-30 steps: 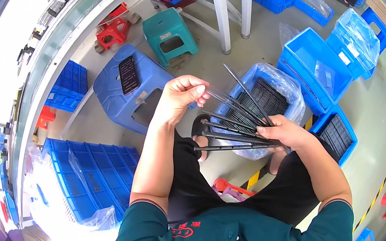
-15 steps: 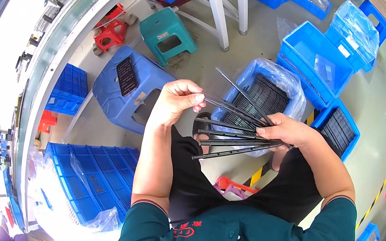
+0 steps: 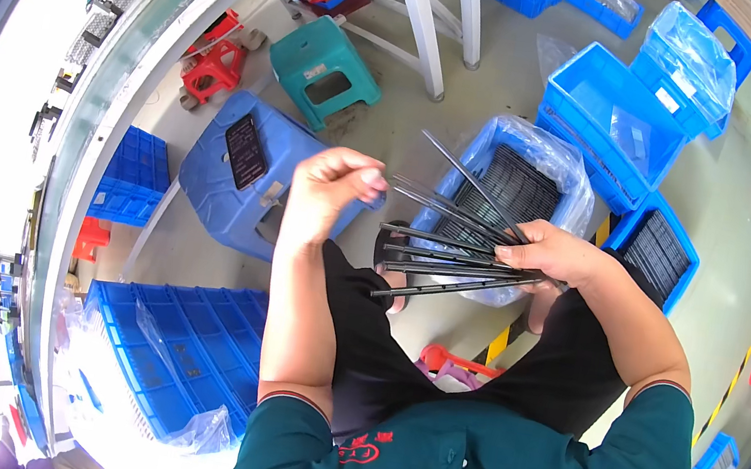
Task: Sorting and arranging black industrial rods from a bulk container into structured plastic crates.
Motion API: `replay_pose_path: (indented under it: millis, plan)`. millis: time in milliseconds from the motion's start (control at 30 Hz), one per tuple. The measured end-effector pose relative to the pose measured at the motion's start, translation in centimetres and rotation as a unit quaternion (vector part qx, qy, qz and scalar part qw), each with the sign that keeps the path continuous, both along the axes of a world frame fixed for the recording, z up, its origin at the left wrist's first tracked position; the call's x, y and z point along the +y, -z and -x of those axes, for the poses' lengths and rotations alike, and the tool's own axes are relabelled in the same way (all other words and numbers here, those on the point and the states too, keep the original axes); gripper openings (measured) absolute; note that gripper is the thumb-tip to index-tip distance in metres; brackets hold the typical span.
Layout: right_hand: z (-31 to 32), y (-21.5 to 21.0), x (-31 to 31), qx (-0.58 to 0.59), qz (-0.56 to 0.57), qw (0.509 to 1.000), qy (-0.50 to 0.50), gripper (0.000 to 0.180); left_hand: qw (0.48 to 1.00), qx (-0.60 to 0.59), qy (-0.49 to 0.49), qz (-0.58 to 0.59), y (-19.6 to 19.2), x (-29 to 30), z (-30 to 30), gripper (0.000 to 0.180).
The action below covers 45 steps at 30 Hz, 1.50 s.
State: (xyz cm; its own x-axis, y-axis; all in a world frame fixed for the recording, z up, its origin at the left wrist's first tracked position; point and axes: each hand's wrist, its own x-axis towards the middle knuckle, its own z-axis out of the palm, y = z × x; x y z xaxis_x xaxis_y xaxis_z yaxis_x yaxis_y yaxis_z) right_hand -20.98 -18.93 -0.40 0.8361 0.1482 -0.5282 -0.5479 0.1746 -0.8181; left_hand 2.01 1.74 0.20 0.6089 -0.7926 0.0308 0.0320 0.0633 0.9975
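Rods (image 3: 448, 271) fan out, R hand (image 3: 557, 254) clamped on their right ends, prob. so left tips spread; L hand (image 3: 328, 190) near tips, can't tell its grip.

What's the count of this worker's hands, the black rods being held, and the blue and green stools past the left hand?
Hands, the left hand and the right hand: 2
Rods in the right hand: at least 6, overlap hides the exact number
Blue stool: 1
Green stool: 1
Total: at least 10

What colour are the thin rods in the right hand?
The rods are black, best seen in the head view.
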Motion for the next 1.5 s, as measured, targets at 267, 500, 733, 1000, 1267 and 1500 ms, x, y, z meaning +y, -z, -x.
replay_pose_path:
  millis: [267,500,733,1000,1267,1500]
  plan:
    - [-0.4,0.0,0.2,0.002,0.128,0.992,-0.002,0.030,0.999,0.006,0.034,0.004,-0.6,-0.5,1.3,0.014]
    - [-0.4,-0.4,0.2,-0.001,0.154,0.988,0.000,0.029,0.999,0.006,0.038,-0.012,-0.3,-0.6,1.2,0.015]
    - [-0.4,-0.3,0.1,-0.027,0.209,0.978,0.001,0.028,0.998,0.005,0.050,-0.025,-0.1,-0.5,1.1,0.013]
    - [-0.3,-1.2,-0.1,-0.033,0.229,0.973,-0.013,0.028,0.962,0.247,0.112,0.023,-0.1,-0.4,1.0,0.013]
    - [-0.2,-0.1,-0.2,-0.077,0.258,0.963,0.005,0.031,0.954,0.275,0.120,0.019,0.4,-0.6,0.9,0.013]
    - [-0.8,0.0,-0.3,-0.037,0.245,0.968,0.024,0.032,0.996,0.054,0.047,-0.052,-0.3,-1.3,2.1,0.016]
